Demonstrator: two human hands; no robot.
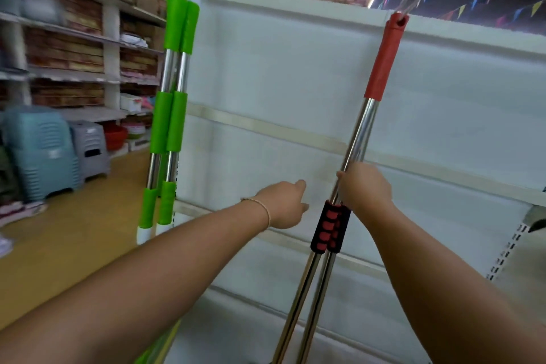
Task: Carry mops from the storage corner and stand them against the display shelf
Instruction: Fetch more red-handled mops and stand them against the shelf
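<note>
Two steel mop poles with red grips (359, 130) lean against the white back panel of the display shelf (266, 74), a black-and-red foam sleeve around them lower down. My right hand (365, 186) is closed around these poles just above the foam sleeve. My left hand (285, 204) reaches toward the panel a little left of them, fingers loosely curled, holding nothing. Two mops with green grips (171, 115) stand upright at the shelf's left corner. All the mop heads are out of view.
Wall shelving (74, 29) with boxes and goods runs along the left. Stacked blue plastic stools (41, 154) and grey stools (90, 148) stand on the yellow floor (74, 233) below it. A perforated shelf upright (508, 248) shows at the right.
</note>
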